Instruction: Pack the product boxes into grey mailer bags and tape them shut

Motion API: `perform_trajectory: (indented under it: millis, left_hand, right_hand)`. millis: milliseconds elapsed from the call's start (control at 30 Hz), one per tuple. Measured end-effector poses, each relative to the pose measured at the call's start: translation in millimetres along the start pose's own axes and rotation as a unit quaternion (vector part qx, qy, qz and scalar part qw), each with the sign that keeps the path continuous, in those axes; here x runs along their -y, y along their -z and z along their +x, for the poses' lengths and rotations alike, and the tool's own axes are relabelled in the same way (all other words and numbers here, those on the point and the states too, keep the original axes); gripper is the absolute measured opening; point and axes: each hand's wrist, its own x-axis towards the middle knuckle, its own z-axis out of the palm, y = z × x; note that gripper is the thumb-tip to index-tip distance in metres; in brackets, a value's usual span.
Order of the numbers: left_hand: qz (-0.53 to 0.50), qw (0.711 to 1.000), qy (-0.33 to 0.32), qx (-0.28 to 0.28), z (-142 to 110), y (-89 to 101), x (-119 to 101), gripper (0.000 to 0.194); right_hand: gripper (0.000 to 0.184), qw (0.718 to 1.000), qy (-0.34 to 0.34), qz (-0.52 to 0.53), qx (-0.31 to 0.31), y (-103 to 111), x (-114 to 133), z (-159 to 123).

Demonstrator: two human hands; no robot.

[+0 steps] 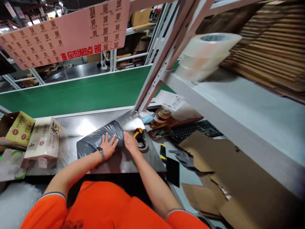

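Observation:
A grey plastic mailer bag (95, 140) lies on the steel worktable (78, 125). My left hand (109, 145) rests flat on the bag with fingers spread, a watch on the wrist. My right hand (130, 141) presses on the bag's right end, fingers together and bent down; whether it grips anything is unclear. A tape dispenser (140, 137) with yellow and black parts lies just right of that hand.
White and yellow product boxes (44, 138) stand at the table's left. A green conveyor belt (78, 92) runs behind. Right: tape rolls (162, 116), a keyboard (193, 128), a grey glove (184, 157), flat cardboard (228, 171). Clear tape rolls (207, 52) sit on a white shelf.

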Motion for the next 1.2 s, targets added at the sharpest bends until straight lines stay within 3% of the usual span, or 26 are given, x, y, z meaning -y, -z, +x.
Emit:
perform_trajectory:
  millis: [67, 167, 267, 367, 433, 533, 633, 733, 867, 1000, 1100, 1200]
  left_hand:
    - [-0.032, 0.998, -0.053, 0.023, -10.9, 8.2, 9.0, 0.08]
    - [-0.123, 0.99, -0.059, 0.043, -11.0, 34.4, 23.8, 0.084]
    - [-0.198, 0.98, -0.025, 0.008, 1.4, 67.4, 46.1, 0.076]
    - [-0.145, 0.987, 0.054, -0.042, -1.7, 81.1, 69.7, 0.077]
    - [-0.093, 0.99, 0.108, -0.025, -21.7, 71.1, 76.0, 0.083]
    - [-0.059, 0.988, 0.144, -0.002, -69.4, 39.0, 65.2, 0.087]
    - [-0.047, 0.982, 0.18, -0.042, -113.5, 11.5, 43.9, 0.089]
    - [-0.049, 0.972, 0.213, -0.088, -138.8, -3.5, 28.4, 0.088]
    - [-0.066, 0.943, 0.271, -0.181, -150.2, -22.0, 18.8, 0.08]
    - [-0.079, 0.916, 0.285, -0.273, -154.6, -46.5, 20.6, 0.089]
    - [-0.089, 0.917, 0.254, -0.296, -157.0, -61.8, 37.6, 0.086]
    - [-0.103, 0.931, 0.212, -0.279, -157.1, -67.2, 66.7, 0.081]
  right_hand:
    - [0.065, 0.998, -0.041, -0.001, -0.037, -2.8, -2.4, -24.7]
    - [0.062, 0.996, -0.072, -0.005, -0.047, -0.6, 2.7, -38.5]
    - [0.062, 0.993, -0.115, -0.007, -0.028, 4.7, 9.3, -35.7]
    - [0.059, 0.988, -0.152, 0.009, -0.026, 6.7, 11.6, -32.6]
    - [0.058, 0.988, -0.148, 0.023, -0.044, 4.8, 10.1, -32.5]
    - [0.059, 0.987, -0.134, 0.045, -0.08, -1.9, 4.7, -33.5]
    - [0.062, 0.984, -0.134, 0.06, -0.103, -10.6, -1.1, -34.9]
    - [0.071, 0.981, -0.141, 0.066, -0.116, -17.6, -4.9, -37.6]
    - [0.08, 0.98, -0.141, 0.078, -0.121, -18.2, -9.7, -44.8]
    - [0.084, 0.98, -0.14, 0.089, -0.11, -13.2, -16.7, -58.1]
    - [0.083, 0.977, -0.147, 0.089, -0.126, -20.0, -19.5, -78.3]
    - [0.081, 0.965, -0.179, 0.087, -0.171, -36.4, -19.4, -106.2]
